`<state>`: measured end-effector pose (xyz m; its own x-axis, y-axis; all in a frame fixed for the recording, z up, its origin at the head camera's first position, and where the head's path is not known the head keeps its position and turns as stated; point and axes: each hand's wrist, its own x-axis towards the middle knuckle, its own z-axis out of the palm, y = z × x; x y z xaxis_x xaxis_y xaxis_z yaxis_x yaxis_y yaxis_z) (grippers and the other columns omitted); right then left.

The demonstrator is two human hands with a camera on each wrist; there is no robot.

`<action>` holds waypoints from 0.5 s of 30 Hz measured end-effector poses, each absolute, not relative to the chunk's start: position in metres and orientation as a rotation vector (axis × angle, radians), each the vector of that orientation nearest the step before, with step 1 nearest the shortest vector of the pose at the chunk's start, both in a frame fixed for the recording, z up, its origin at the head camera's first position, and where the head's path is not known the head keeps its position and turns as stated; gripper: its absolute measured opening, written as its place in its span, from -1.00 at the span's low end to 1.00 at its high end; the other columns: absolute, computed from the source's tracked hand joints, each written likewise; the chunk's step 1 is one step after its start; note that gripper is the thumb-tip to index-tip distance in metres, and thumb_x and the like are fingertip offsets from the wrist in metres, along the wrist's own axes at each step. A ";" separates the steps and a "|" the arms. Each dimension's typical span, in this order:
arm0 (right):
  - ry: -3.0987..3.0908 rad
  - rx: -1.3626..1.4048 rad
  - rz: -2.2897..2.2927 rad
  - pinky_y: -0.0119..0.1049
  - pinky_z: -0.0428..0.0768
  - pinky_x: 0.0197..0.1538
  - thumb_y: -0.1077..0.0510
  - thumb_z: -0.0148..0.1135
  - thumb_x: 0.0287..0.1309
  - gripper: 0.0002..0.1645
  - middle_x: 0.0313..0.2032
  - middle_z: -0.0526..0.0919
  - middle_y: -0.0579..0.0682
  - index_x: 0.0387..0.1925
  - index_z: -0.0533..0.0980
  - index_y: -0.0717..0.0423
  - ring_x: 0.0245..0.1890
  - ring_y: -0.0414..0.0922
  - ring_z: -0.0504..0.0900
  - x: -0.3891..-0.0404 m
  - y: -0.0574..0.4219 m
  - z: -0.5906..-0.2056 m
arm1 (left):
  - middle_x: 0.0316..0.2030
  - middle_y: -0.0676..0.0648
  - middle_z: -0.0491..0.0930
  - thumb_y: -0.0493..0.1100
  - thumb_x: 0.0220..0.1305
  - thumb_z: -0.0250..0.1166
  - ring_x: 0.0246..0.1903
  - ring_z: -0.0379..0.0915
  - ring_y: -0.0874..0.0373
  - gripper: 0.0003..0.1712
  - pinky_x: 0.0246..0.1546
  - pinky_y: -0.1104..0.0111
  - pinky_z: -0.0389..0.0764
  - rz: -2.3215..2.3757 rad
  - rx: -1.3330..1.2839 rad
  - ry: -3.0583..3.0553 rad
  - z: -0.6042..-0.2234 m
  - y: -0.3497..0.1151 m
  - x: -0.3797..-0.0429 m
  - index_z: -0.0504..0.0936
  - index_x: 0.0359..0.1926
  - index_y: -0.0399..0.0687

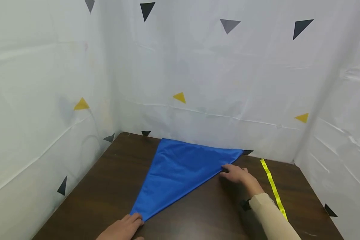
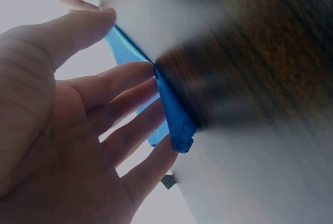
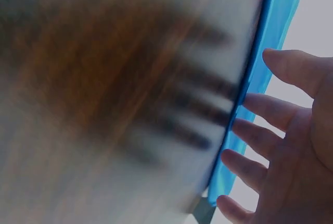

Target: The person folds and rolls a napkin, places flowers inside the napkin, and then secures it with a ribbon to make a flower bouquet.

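1. Blue cloth (image 1: 180,168) lies triangular on tabletop (image 1: 198,216); long edge runs near-left to far-right, one corner points far-left.
2. Left hand (image 1: 123,228): grip apart, touching near corner.
3. Right hand (image 1: 235,174): grip apart, at long edge.

plain blue cloth (image 1: 174,171), dark brown surface (image 1: 123,173) with streaked wood-grain pattern, bright yellow strip (image 1: 272,185), beige sleeve (image 1: 270,215), white wall sheeting (image 1: 198,70) patterned with scattered black, grey and yellow triangles (image 1: 180,97)
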<state>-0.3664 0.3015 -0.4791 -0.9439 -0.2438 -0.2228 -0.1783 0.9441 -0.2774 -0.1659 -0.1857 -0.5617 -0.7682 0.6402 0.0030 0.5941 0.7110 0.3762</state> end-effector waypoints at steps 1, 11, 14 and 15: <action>2.841 -0.301 -0.372 0.66 0.05 0.43 -0.13 0.12 0.59 -0.25 0.55 0.35 0.36 0.57 0.34 0.21 0.57 0.41 0.29 -0.370 0.304 -0.479 | 0.03 -0.09 0.53 0.18 0.57 0.27 -0.15 0.50 0.06 -0.53 -0.31 0.27 0.60 0.550 0.991 2.775 -0.550 -0.183 -0.162 0.63 0.09 -0.13; 2.850 -0.209 -0.392 0.68 0.00 0.45 -0.15 0.04 0.62 -0.20 0.54 0.33 0.43 0.58 0.28 0.31 0.56 0.47 0.26 -0.383 0.324 -0.478 | 0.05 -0.11 0.58 0.11 0.55 0.31 -0.11 0.56 0.03 -0.59 -0.27 0.26 0.64 0.568 0.988 2.775 -0.526 -0.177 -0.143 0.65 0.08 -0.14; 2.855 -0.165 -0.392 0.67 -0.01 0.46 -0.16 0.03 0.62 -0.19 0.53 0.33 0.44 0.59 0.26 0.31 0.55 0.47 0.26 -0.386 0.329 -0.479 | 0.06 -0.09 0.58 0.13 0.55 0.30 -0.11 0.55 0.07 -0.58 -0.25 0.30 0.63 0.584 0.999 2.783 -0.528 -0.178 -0.141 0.65 0.08 -0.13; 2.855 -0.153 -0.390 0.67 -0.01 0.46 -0.17 0.03 0.63 -0.19 0.53 0.33 0.44 0.59 0.26 0.31 0.55 0.48 0.27 -0.387 0.331 -0.479 | 0.06 -0.09 0.58 0.15 0.56 0.29 -0.11 0.55 0.08 -0.56 -0.25 0.29 0.63 0.586 0.997 2.780 -0.529 -0.179 -0.141 0.65 0.09 -0.13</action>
<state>-0.3866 0.3313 -0.4786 -0.9619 -0.1374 -0.2364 -0.0689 0.9585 -0.2765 -0.1409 -0.1791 -0.5288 -0.7731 0.6342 0.0082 0.5835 0.7061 0.4012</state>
